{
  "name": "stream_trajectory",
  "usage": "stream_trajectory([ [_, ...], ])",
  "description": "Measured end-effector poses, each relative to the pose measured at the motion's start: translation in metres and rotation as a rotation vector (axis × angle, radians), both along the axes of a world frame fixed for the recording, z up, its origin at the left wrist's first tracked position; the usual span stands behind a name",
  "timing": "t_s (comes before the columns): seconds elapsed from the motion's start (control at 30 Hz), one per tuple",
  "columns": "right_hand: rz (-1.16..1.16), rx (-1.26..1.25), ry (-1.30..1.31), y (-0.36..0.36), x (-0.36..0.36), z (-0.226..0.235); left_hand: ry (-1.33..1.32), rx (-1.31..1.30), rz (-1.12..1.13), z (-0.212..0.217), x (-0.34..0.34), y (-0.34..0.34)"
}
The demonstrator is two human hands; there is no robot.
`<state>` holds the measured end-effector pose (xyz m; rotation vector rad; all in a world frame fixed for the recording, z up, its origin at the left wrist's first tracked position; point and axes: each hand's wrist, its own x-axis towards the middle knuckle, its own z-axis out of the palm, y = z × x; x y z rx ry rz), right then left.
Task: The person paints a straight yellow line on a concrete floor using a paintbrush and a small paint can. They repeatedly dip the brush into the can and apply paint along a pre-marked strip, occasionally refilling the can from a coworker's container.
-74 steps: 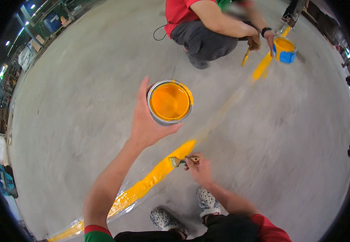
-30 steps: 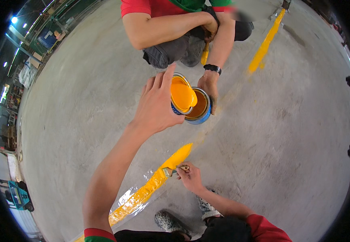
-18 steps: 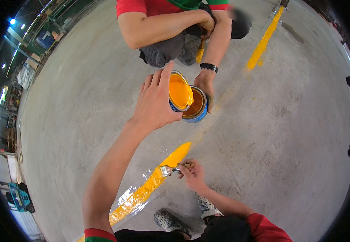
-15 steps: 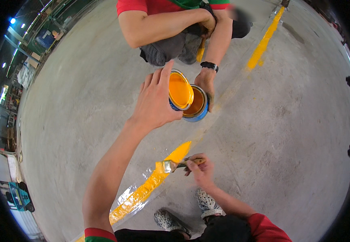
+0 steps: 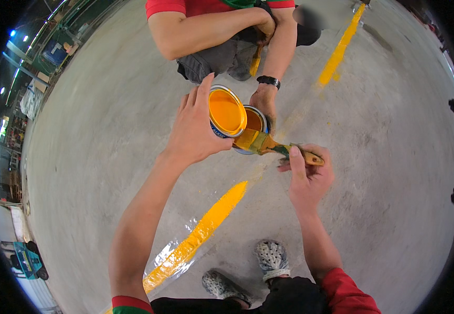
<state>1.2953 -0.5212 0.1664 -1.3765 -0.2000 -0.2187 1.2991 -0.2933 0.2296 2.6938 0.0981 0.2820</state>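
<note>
Head view: the paintbrush [image 5: 273, 146] crosses in front of a blue can [image 5: 264, 121], bristles pointing left, handle end right and slightly lower along its long axis. Bristles are coated yellow; the wooden handle shows dark green near the ferrule. The right hand [image 5: 310, 178] pinches the handle. The left hand [image 5: 193, 128] curves round a tilted paint can [image 5: 219, 132].

Round blue metal paint can [image 5: 217, 131]: silver rim; glossy orange-yellow paint [image 5: 226, 111] inside. Second round blue metal can [image 5: 256, 120]: brownish-orange interior. Flat wooden-handled paintbrush [image 5: 269, 145]: yellow-coated bristles, tan handle, dark green portion. Painted floor stripe [image 5: 217, 212]: solid yellow. Concrete floor [image 5: 101, 136]: mottled grey. Perforated clogs [image 5: 272, 254]: speckled grey, black and white.
</note>
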Motion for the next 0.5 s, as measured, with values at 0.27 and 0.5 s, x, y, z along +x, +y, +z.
stream_trajectory([
  [0.27, -0.007, 0.024, -0.009, 0.028, 0.017, -0.016, 0.045, -0.018, 0.057, 0.003, 0.003, 0.001],
  [0.5, -0.070, 0.117, -0.028, 0.030, 0.024, -0.008, 0.023, -0.025, 0.054, 0.005, -0.003, 0.004],
])
